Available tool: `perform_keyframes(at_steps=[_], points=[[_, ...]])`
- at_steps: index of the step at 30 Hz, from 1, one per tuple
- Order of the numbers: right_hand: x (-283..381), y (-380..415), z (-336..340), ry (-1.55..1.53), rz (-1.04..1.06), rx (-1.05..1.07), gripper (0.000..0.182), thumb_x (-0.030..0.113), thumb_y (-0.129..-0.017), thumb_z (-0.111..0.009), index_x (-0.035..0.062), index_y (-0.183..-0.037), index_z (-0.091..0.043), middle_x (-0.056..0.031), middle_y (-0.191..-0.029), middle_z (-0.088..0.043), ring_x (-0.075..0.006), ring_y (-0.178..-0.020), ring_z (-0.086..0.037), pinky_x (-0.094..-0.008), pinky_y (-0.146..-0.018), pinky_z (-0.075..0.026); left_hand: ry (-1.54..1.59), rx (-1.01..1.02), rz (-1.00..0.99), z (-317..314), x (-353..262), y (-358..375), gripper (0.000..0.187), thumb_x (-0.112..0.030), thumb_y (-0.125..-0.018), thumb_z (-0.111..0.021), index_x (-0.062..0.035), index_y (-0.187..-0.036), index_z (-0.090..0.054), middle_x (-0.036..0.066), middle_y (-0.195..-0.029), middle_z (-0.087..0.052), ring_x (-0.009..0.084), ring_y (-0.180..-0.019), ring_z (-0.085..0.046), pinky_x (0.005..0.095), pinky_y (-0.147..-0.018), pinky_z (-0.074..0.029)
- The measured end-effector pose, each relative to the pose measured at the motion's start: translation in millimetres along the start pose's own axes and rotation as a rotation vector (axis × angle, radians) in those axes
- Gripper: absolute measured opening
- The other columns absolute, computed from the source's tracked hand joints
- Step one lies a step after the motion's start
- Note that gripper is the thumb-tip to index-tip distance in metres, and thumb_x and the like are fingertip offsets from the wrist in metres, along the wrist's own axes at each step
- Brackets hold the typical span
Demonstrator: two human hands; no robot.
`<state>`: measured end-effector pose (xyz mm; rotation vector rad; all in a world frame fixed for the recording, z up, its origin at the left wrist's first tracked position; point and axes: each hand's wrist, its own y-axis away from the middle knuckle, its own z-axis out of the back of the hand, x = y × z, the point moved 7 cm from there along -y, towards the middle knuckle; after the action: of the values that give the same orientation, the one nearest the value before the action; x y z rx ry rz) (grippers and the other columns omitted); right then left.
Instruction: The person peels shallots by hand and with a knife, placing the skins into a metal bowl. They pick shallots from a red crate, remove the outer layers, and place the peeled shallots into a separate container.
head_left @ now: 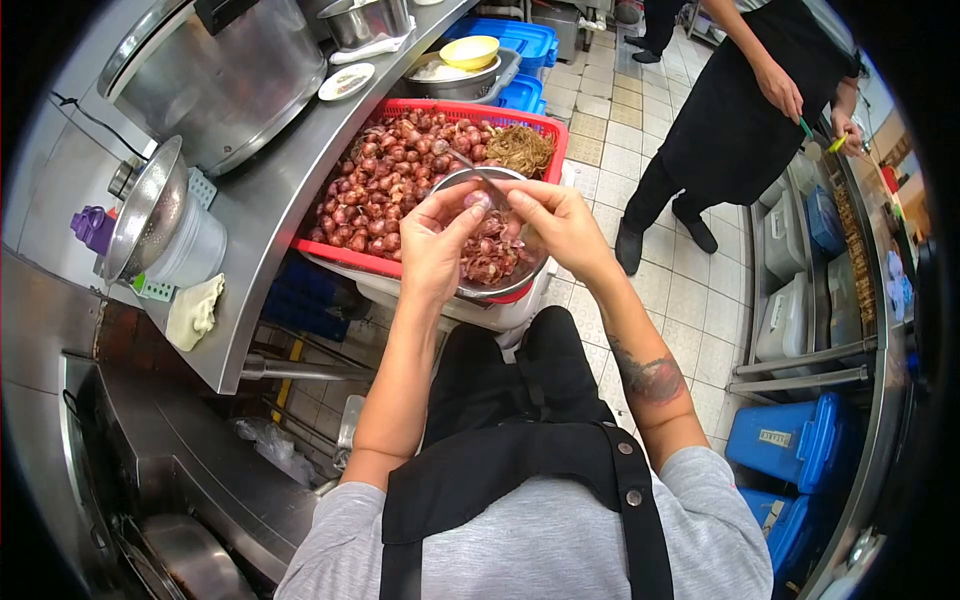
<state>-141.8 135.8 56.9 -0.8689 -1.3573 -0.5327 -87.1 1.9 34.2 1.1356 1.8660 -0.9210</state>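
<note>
Above a metal bowl point(497, 292) of papery skins and peeled pieces, both my hands meet. My left hand point(440, 225) pinches a small shallot point(478, 200) between thumb and fingers. My right hand point(555, 218) grips a small knife point(484, 182), its thin metal blade slanting up and left past the shallot. Fingers cover the handle. Behind and to the left, a red plastic basket point(480, 105) holds a heap of unpeeled shallots point(385, 165). A clump of dry, brown stringy trimmings point(522, 150) lies in its right corner.
To the left runs a steel counter point(265, 225) with a large pot point(225, 85), a colander point(150, 215) and a cloth point(195, 312). Blue tubs point(515, 38) stand beyond the basket. A co-worker in a black apron point(735, 100) stands at the right-hand shelving, holding something green.
</note>
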Motion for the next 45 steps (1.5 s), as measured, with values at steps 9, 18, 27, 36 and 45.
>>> perform_keyframes(at_steps=[9,18,27,36,45], points=[[18,10,-7,0.288,0.16,-0.053,0.033,0.014,-0.087,-0.06,0.0055,-0.119,-0.059,-0.0104,-0.09,-0.069,-0.0117,-0.073,-0.063,-0.0269,-0.07,-0.05,0.064,-0.022,-0.05,0,-1,-7,0.026,0.005,-0.08,-0.064,0.0039,-0.106,-0.062,0.009,-0.097,-0.064,0.0107,-0.087,-0.061,0.0236,-0.081,-0.049],[21,5,-7,0.308,0.135,-0.056,0.028,0.011,-0.088,-0.058,0.0047,-0.115,-0.062,-0.0066,-0.078,-0.067,-0.009,-0.06,-0.057,-0.0248,-0.06,-0.048,-0.05,-0.013,-0.075,4,3,-7,0.028,0.003,-0.079,-0.067,0.0042,-0.107,-0.062,0.007,-0.093,-0.065,0.0099,-0.081,-0.061,0.0224,-0.074,-0.049],[-2,0,5,0.208,0.131,-0.075,0.031,0.012,-0.089,-0.057,0.0078,-0.12,-0.06,-0.0028,-0.08,-0.065,-0.0054,-0.066,-0.055,-0.0226,-0.06,-0.047,0.031,-0.025,-0.084,0,-7,-5,0.03,0.002,-0.081,-0.066,0.0059,-0.111,-0.059,0.01,-0.099,-0.065,0.0136,-0.091,-0.062,0.0259,-0.081,-0.051],[21,11,-7,0.326,0.18,-0.014,0.031,0.011,-0.086,-0.062,0.0077,-0.117,-0.062,-0.0096,-0.088,-0.068,-0.0104,-0.076,-0.064,-0.0273,-0.068,-0.05,-0.09,0.058,-0.077,-1,-6,-5,0.031,0.002,-0.082,-0.065,0.0058,-0.112,-0.059,0.011,-0.104,-0.064,0.012,-0.091,-0.061,0.024,-0.078,-0.05],[-4,0,12,0.251,-0.018,-0.059,0.027,0.013,-0.09,-0.057,0.0051,-0.114,-0.063,-0.0055,-0.08,-0.066,-0.0079,-0.068,-0.058,-0.0247,-0.063,-0.048,-0.035,-0.023,-0.093,-1,-5,-5,0.03,0.003,-0.081,-0.065,0.0051,-0.111,-0.06,0.01,-0.097,-0.065,0.0134,-0.089,-0.062,0.0268,-0.079,-0.053]])
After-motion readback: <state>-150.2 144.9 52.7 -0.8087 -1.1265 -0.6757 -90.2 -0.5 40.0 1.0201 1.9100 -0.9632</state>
